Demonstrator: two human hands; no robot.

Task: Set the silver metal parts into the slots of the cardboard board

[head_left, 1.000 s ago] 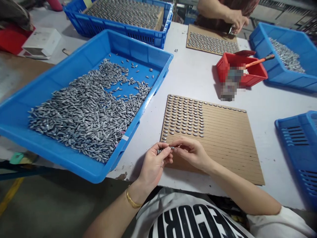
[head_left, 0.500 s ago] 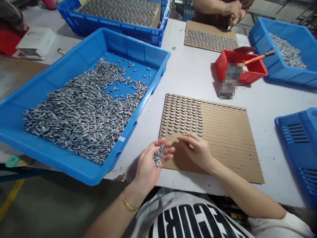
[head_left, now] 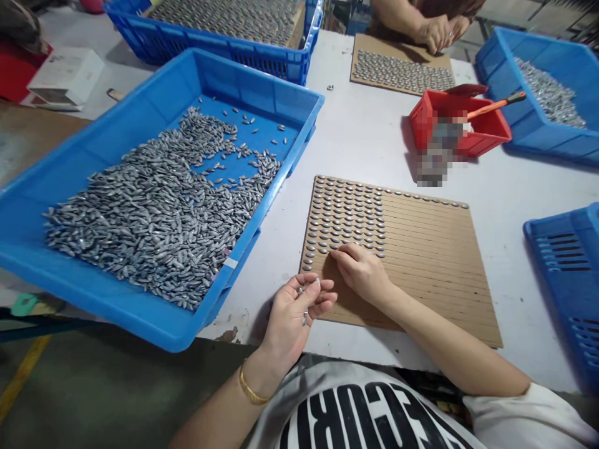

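My left hand (head_left: 292, 308) is half closed in front of the cardboard sheet's near left edge, thumb folded over the palm. A few small grey spindle-shaped metal pieces (head_left: 305, 313) show between its fingers; the rest of its contents are hidden. My right hand (head_left: 362, 271) rests over the grooved cardboard sheet (head_left: 430, 268), thumb and forefinger pinched at the lower rows. Whatever lies between those fingertips is hidden. Rows of the same pieces (head_left: 349, 209) cover the sheet's upper left part, and a single line runs along its far edge.
Left of the sheet stands a blue tray (head_left: 285, 171) heaped with loose pieces. A slatted blue crate (head_left: 262, 65) is behind it. A red bin (head_left: 482, 140) with an orange-handled tool and another blue tray (head_left: 538, 134) stand back right. Across the table, a co-worker's hands (head_left: 440, 32) are over another filled sheet.
My left thumb has folded over the pieces in my palm. My right hand has moved slightly left and lower on the sheet. More pieces show at the left ends of the lower rows.
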